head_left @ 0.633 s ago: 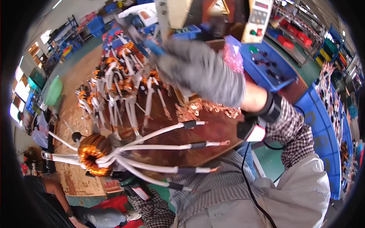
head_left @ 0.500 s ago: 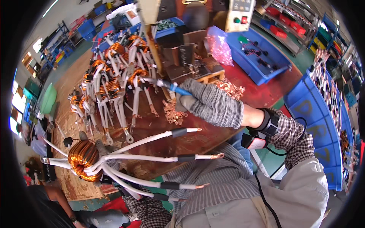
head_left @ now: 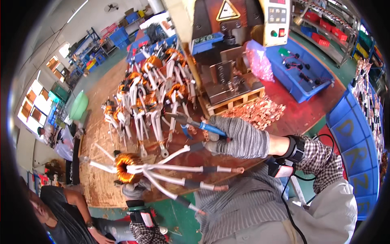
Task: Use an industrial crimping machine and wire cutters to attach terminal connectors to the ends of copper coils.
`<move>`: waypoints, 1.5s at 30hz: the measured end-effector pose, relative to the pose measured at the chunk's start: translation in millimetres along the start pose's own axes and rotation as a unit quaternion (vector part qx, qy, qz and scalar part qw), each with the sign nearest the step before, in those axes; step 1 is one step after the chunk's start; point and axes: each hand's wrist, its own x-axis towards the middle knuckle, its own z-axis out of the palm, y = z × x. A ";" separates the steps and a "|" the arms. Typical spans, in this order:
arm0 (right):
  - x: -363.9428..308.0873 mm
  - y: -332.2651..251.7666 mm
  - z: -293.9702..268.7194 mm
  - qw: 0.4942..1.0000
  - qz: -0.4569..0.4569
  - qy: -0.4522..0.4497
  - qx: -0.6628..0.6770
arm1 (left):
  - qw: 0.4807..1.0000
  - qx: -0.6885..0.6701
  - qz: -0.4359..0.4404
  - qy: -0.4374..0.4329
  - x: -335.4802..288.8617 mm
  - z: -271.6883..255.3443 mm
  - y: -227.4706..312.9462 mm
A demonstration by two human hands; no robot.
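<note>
My left hand (head_left: 136, 190), in a grey knit glove, grips a ring-shaped copper coil (head_left: 123, 174) from its near side; its fingers are partly hidden beneath the coil. Several white-sleeved leads (head_left: 174, 168) fan out rightward from the ring, with black sleeves and copper ends. My right hand (head_left: 239, 136), gloved likewise, is closed around blue-handled pliers (head_left: 195, 123) whose jaws point left. The right fingertips lie at the black sleeve (head_left: 198, 147) of the uppermost lead; whether they pinch it I cannot tell.
A heap of similar coils (head_left: 150, 97) covers the far bench. Beyond my right hand stand a press (head_left: 227, 79), loose copper terminals (head_left: 260, 114) and a blue tray (head_left: 302, 95). A large blue bin (head_left: 353, 142) is at the right. Another person (head_left: 61, 211) sits at the lower left.
My right hand and the pliers have come from beside the coil heap down to the leads. The coil has turned slightly, and the head view has shifted, showing more of the press.
</note>
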 end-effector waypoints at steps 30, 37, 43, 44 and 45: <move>-39.8 -4.5 -35.9 0.972 0.029 0.081 -0.217 | 0.994 -0.099 0.029 0.037 -14.7 264.0 -65.9; -61.1 12.0 -99.2 0.935 0.007 -0.101 -0.339 | 0.996 -0.046 0.073 0.026 -15.0 274.3 -69.3; -64.2 25.5 -57.5 0.925 0.075 -0.014 -0.371 | 0.998 -0.026 0.057 0.015 -16.7 272.2 -69.2; -63.0 21.6 -63.4 0.940 0.090 0.034 -0.326 | 0.999 -0.015 0.050 0.013 -17.6 271.5 -69.3; -61.9 17.4 -70.5 0.951 0.105 0.082 -0.281 | 0.999 -0.016 0.051 0.014 -18.0 270.0 -68.8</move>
